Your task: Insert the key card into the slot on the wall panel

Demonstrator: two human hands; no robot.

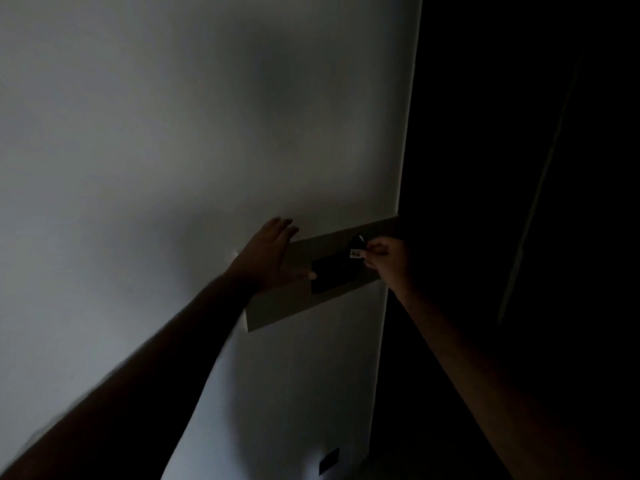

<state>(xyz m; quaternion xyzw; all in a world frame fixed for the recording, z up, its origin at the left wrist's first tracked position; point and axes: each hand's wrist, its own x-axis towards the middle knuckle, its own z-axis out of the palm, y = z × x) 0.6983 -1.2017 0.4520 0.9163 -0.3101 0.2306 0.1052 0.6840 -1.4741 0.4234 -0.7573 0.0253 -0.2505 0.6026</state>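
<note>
The room is dim. A grey-brown wall panel [277,311] runs slanted across the white wall, with a black plate [330,273] set in it. My left hand [270,254] lies flat against the panel's left part, fingers spread, thumb touching the black plate's left edge. My right hand [384,256] pinches a small key card [356,252], of which only a pale corner shows, at the top right of the black plate. The slot itself is too dark to make out.
The white wall [173,133] ends at a corner [405,168] just right of the panel; beyond it everything is dark. A small dark socket [329,460] sits low on the wall.
</note>
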